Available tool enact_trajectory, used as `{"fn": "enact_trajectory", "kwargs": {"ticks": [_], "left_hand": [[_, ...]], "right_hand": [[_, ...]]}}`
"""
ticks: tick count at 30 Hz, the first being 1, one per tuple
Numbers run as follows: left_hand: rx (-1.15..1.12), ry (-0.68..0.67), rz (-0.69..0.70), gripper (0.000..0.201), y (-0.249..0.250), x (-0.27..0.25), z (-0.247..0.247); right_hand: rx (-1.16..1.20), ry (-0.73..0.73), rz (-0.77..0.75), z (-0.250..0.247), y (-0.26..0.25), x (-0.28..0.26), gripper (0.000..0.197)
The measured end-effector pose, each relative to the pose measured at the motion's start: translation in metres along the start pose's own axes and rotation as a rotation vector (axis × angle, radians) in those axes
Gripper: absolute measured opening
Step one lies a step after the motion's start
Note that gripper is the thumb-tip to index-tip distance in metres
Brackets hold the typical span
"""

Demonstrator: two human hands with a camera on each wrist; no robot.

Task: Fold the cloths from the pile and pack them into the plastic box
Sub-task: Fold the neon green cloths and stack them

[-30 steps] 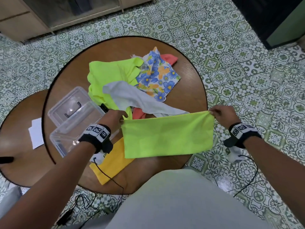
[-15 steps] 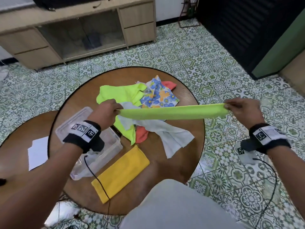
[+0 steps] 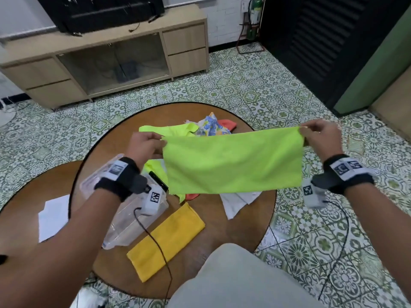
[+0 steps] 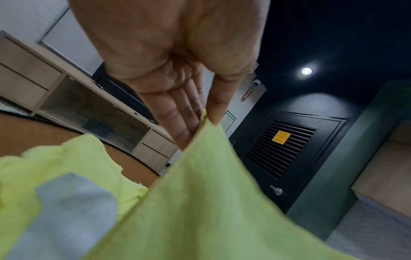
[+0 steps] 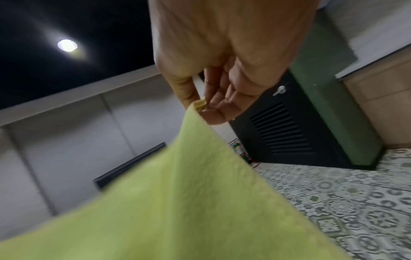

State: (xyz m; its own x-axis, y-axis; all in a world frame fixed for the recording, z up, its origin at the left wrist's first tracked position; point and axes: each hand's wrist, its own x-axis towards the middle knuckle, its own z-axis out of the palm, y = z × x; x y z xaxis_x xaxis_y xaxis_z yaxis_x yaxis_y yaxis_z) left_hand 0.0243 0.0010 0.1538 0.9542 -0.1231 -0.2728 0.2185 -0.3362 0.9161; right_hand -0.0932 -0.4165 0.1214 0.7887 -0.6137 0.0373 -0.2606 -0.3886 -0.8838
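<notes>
A lime-green cloth hangs stretched in the air above the round wooden table. My left hand pinches its upper left corner, thumb against fingers. At the upper right corner my right hand pinches the cloth the same way. Behind and under it lies the pile: another lime cloth, a blue floral cloth, an orange one and a white one. A folded yellow cloth lies at the front of the table. The clear plastic box sits at the left, partly hidden by my left wrist.
A second round table at the left carries white paper. A wooden TV cabinet stands at the back, a dark louvred door at the right. My knee is at the table's near edge. Cables trail from both wrist bands.
Both hands have lifted the lime cloth higher and further out; from edge-on half a second ago it now hangs flat, facing me. My head has tilted up, showing more of the room.
</notes>
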Motion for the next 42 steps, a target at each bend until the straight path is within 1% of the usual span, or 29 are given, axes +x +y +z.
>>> {"fn": "enact_trajectory", "kwargs": {"ticks": [2,6,7,10,13,15,18,19,20,21,22,23,24,25,26,27,28,29,30,31,33,34,36,38,40,41,42], "left_hand": [[-0.027,0.028,-0.007,0.011,0.003,-0.002,0.022],[-0.009,-0.018,0.129,0.015,0.014,-0.020,0.062],[0.018,-0.030,0.172,0.014,0.016,-0.024,0.070],[0.077,-0.061,0.266,0.003,0.020,-0.035,0.090],[0.146,-0.053,0.347,0.007,0.022,-0.043,0.100],[0.177,-0.037,0.360,0.009,0.021,-0.047,0.099],[0.244,-0.044,0.384,0.026,0.016,-0.052,0.092],[0.272,-0.028,0.409,0.027,0.014,-0.053,0.089],[0.288,-0.009,0.432,0.024,0.011,-0.053,0.086],[0.297,0.007,0.449,0.019,0.010,-0.054,0.084],[0.300,0.011,0.461,0.017,0.010,-0.054,0.081],[0.295,-0.005,0.471,0.017,0.011,-0.055,0.078],[0.290,-0.035,0.485,0.016,0.013,-0.056,0.075],[0.283,-0.072,0.503,0.016,0.016,-0.057,0.071],[0.278,-0.106,0.522,0.016,0.019,-0.058,0.067],[0.272,-0.135,0.540,0.017,0.021,-0.058,0.063],[0.267,-0.155,0.556,0.018,0.023,-0.057,0.058],[0.258,-0.171,0.561,0.019,0.024,-0.054,0.053],[0.239,-0.186,0.556,0.020,0.023,-0.051,0.047],[0.219,-0.198,0.545,0.022,0.021,-0.047,0.042],[0.195,-0.207,0.519,0.024,0.013,-0.041,0.031],[0.187,-0.212,0.506,0.026,0.009,-0.039,0.028],[0.197,-0.205,0.478,0.027,-0.002,-0.038,0.022],[0.278,-0.135,0.459,0.026,-0.015,-0.034,0.018],[0.361,-0.074,0.445,0.028,-0.027,-0.032,0.015],[0.393,-0.072,0.441,0.029,-0.032,-0.032,0.015],[0.423,-0.084,0.435,0.029,-0.036,-0.034,0.016]], "right_hand": [[-0.023,-0.034,0.020,0.019,-0.011,-0.012,0.011],[0.009,-0.124,-0.105,0.057,-0.046,-0.052,0.011],[0.035,-0.159,-0.131,0.066,-0.055,-0.062,0.012],[0.138,-0.266,-0.171,0.091,-0.082,-0.087,0.013],[0.248,-0.369,-0.126,0.109,-0.101,-0.101,0.010],[0.294,-0.398,-0.095,0.116,-0.106,-0.103,0.012],[0.322,-0.500,-0.081,0.115,-0.100,-0.102,0.023],[0.299,-0.548,-0.113,0.114,-0.097,-0.102,0.027],[0.237,-0.580,-0.171,0.113,-0.094,-0.101,0.031],[0.126,-0.573,-0.263,0.112,-0.091,-0.098,0.035],[-0.005,-0.537,-0.383,0.111,-0.088,-0.093,0.039],[-0.117,-0.501,-0.505,0.111,-0.084,-0.086,0.046],[-0.191,-0.508,-0.596,0.111,-0.079,-0.078,0.056],[-0.249,-0.556,-0.649,0.112,-0.073,-0.070,0.067],[-0.316,-0.617,-0.668,0.114,-0.066,-0.062,0.079],[-0.391,-0.677,-0.649,0.117,-0.059,-0.057,0.092],[-0.462,-0.721,-0.617,0.119,-0.053,-0.054,0.100],[-0.516,-0.738,-0.603,0.120,-0.046,-0.053,0.102],[-0.554,-0.733,-0.611,0.120,-0.042,-0.052,0.097],[-0.583,-0.722,-0.622,0.119,-0.040,-0.052,0.088],[-0.608,-0.723,-0.604,0.114,-0.039,-0.052,0.059],[-0.610,-0.752,-0.587,0.112,-0.038,-0.053,0.043],[-0.548,-0.833,-0.521,0.109,-0.032,-0.055,0.025],[-0.344,-0.856,-0.394,0.105,-0.024,-0.059,0.017],[-0.094,-0.792,-0.231,0.102,-0.019,-0.065,0.018],[0.017,-0.750,-0.182,0.101,-0.017,-0.067,0.018],[0.096,-0.706,-0.164,0.100,-0.017,-0.071,0.018]]}}
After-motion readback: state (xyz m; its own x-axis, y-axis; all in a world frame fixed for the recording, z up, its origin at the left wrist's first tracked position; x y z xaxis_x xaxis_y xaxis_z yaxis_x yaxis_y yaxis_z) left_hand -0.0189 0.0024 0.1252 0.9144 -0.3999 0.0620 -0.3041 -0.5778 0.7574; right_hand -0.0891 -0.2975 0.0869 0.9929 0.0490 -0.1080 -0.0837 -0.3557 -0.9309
